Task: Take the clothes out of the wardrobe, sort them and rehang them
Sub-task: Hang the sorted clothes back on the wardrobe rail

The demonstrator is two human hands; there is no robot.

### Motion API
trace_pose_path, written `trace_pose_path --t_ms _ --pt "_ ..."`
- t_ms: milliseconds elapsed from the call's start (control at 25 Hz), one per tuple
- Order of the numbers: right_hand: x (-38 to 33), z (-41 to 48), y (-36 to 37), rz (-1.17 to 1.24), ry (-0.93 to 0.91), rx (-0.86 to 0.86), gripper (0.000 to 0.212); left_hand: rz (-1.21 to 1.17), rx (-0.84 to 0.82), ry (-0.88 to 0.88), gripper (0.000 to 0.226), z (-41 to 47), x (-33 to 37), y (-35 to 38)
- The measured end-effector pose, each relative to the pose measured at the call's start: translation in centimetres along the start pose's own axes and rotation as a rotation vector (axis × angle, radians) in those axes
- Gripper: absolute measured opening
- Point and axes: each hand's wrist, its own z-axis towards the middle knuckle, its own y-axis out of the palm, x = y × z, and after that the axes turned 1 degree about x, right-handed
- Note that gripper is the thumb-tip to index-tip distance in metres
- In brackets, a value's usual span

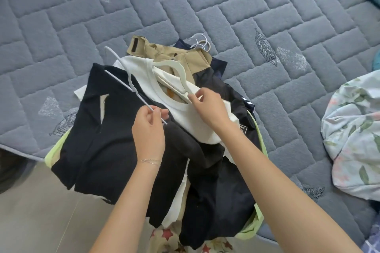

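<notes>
A pile of clothes lies at the edge of a bed: a black garment on the left, a white top in the middle, a tan garment behind, dark clothes on the right. My left hand pinches the end of a thin white wire hanger that lies over the black garment. My right hand pinches the end of a thick cream hanger that sits in the neck of the white top.
The grey quilted bed cover spreads around the pile. More white hanger hooks stick out behind the tan garment. A floral bundle of bedding lies at the right. Pale floor shows at lower left.
</notes>
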Motion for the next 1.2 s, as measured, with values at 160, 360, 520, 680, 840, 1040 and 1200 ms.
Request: trace_pose_path --t_ms 160,360,520,680,840,1040,1200 --pt "-7.3 -6.3 -2.8 0.142 -0.097 -0.047 0.027 -0.089 0.064 -0.012 0.018 -2.8 4.3 -4.5" --pt "-17.1 -16.2 -8.1 0.299 -0.17 -0.101 0.032 -0.098 0.202 0.035 0.025 -8.1 10.7 -12.7" --pt "-23.4 -24.5 -10.8 0.312 -0.286 -0.139 0.035 -0.114 0.347 0.048 0.028 -14.6 14.1 -20.6" --pt "-28.5 -32.6 -10.1 0.27 -0.414 -0.277 0.036 -0.16 0.56 0.076 0.027 -20.7 14.8 -28.5" --pt "-33.1 -38.2 -7.9 0.21 -0.557 -0.383 0.036 -0.225 0.739 0.055 0.025 -24.5 13.6 -36.1" --pt "-39.8 -44.8 -2.8 0.102 -0.751 -0.548 0.038 -0.282 0.975 0.051 0.022 -28.2 10.7 -46.2" --pt "-44.3 -50.2 3.2 0.025 -0.86 -0.665 0.04 -0.25 1.082 0.012 0.022 -30.4 7.1 -54.0"
